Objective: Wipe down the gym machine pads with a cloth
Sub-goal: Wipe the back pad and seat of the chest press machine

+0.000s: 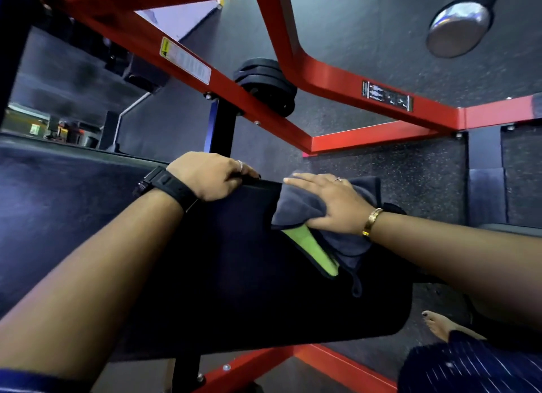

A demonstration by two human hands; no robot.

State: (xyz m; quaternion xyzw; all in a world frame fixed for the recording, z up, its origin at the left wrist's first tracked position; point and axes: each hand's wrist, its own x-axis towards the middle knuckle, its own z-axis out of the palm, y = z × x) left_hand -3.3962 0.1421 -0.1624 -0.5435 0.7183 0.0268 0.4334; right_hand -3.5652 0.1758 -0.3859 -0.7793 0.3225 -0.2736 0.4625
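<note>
A large black machine pad [234,290] fills the middle of the head view. My left hand [209,175], with a black watch on the wrist, grips the pad's far edge. My right hand [328,202], with a gold bracelet, lies flat on a dark grey cloth [302,205] that has a lime-green side, pressing it onto the pad's upper right part. The cloth drapes over the pad's far edge and hangs down toward me with a small loop at its corner.
The red steel frame [337,76] of the machine runs above and beyond the pad, and another red bar [337,360] passes below. Black weight plates [267,84] sit behind the frame. A chrome bar end [457,29] juts in at top right. My bare foot [440,325] stands on the speckled rubber floor.
</note>
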